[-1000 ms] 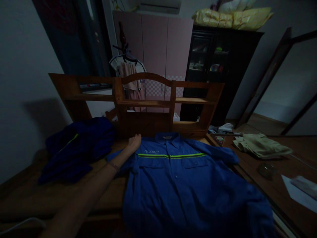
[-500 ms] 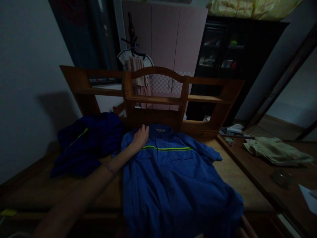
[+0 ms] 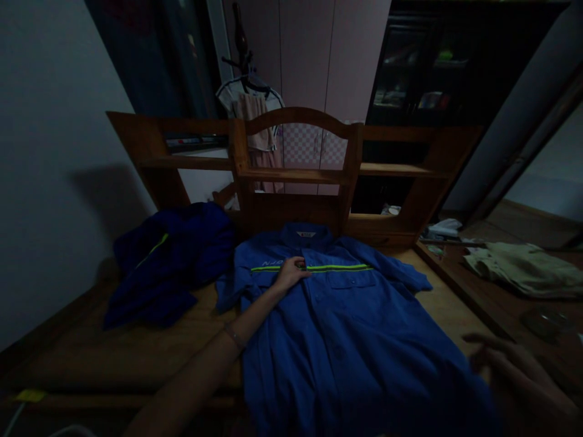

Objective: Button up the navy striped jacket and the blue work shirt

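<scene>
A blue short-sleeved work shirt [image 3: 346, 328] lies spread face up, collar at the far side, with a yellow-green stripe across its chest. My left hand [image 3: 290, 274] rests on the chest by the button placket, at the stripe. Its fingers are bent, and part of the stripe shows between thumb and forefinger. At the lower right, my right hand [image 3: 514, 370] is dim and blurred beside the shirt's side edge, fingers apart. Whether it touches the cloth is unclear. The shirt's near end fades into shadow.
A dark blue bundled garment [image 3: 168, 267] lies left of the shirt on the wooden desk [image 3: 59, 358]. A wooden shelf unit [image 3: 296, 176] stands along the back. On the right, a brown surface bears a folded pale cloth [image 3: 523, 270] and a glass dish [image 3: 546, 321].
My left hand has moved from the shirt's shoulder by the collar to the middle of the chest. My right hand has come up into view at the lower right. The view has tilted down.
</scene>
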Demonstrator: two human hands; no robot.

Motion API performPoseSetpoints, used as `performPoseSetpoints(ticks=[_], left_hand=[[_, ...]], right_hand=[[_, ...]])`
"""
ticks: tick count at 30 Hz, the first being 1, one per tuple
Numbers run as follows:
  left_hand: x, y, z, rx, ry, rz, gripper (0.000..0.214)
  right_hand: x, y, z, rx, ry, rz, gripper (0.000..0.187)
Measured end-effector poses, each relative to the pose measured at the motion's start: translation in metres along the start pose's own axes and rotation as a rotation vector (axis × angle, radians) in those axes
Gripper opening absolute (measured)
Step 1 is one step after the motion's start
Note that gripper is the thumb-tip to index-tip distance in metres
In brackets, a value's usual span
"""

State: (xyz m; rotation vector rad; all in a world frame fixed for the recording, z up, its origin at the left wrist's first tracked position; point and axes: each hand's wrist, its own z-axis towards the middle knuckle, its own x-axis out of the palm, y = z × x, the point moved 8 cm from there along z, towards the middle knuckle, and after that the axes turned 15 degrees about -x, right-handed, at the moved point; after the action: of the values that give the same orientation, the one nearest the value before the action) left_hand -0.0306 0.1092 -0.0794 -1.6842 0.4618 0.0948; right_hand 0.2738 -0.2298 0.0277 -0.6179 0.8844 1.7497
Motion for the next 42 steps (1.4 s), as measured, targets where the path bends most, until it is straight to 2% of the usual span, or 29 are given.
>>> performPoseSetpoints(ticks=[3, 5, 7, 9, 11, 13, 15, 18, 20, 26, 32, 37, 42], left_hand=[[0.001, -0.006, 0.003, 0.030, 0.014, -0.012, 0.050], [0.001, -0.009, 0.005, 0.026, -0.001, -0.021, 0.044], [0.000, -0.009, 0.006, 0.005, -0.010, -0.033, 0.036], [0.000, -0.010, 0.007, -0.011, 0.008, -0.047, 0.029], [0.000, -0.012, 0.004, -0.011, 0.040, -0.063, 0.029], [0.000, -0.015, -0.002, -0.006, 0.088, -0.096, 0.032], [0.002, -0.018, -0.008, 0.003, 0.162, -0.157, 0.039], [0.007, -0.025, -0.015, 0.011, 0.277, -0.227, 0.047], [0.008, -0.027, -0.017, 0.010, 0.302, -0.226, 0.048], [0.011, -0.024, -0.016, 0.001, 0.319, -0.204, 0.048], [0.013, -0.030, -0.026, -0.021, 0.321, -0.224, 0.046], [0.015, -0.031, -0.029, -0.086, 0.339, -0.274, 0.043], [0.014, -0.030, -0.030, -0.104, 0.353, -0.237, 0.042]], right_hand=[[0.028, 0.042, 0.082, -0.194, 0.035, 0.061, 0.022], [0.062, 0.075, 0.131, -0.320, 0.064, 0.177, 0.024], [0.105, 0.095, 0.166, -0.338, 0.119, 0.314, 0.025], [0.148, 0.105, 0.188, -0.309, 0.174, 0.426, 0.021], [0.185, 0.103, 0.196, -0.254, 0.195, 0.511, 0.019], [0.212, 0.094, 0.195, -0.189, 0.200, 0.574, 0.019], [0.229, 0.086, 0.190, -0.155, 0.203, 0.624, 0.020], [0.236, 0.081, 0.184, -0.180, 0.192, 0.662, 0.022], [0.235, 0.082, 0.183, -0.202, 0.182, 0.669, 0.020], [0.234, 0.085, 0.184, -0.231, 0.166, 0.681, 0.016], [0.233, 0.079, 0.181, -0.196, 0.123, 0.691, 0.015], [0.234, 0.078, 0.181, -0.194, 0.129, 0.695, 0.017], [0.234, 0.081, 0.180, -0.246, 0.120, 0.673, 0.014]])
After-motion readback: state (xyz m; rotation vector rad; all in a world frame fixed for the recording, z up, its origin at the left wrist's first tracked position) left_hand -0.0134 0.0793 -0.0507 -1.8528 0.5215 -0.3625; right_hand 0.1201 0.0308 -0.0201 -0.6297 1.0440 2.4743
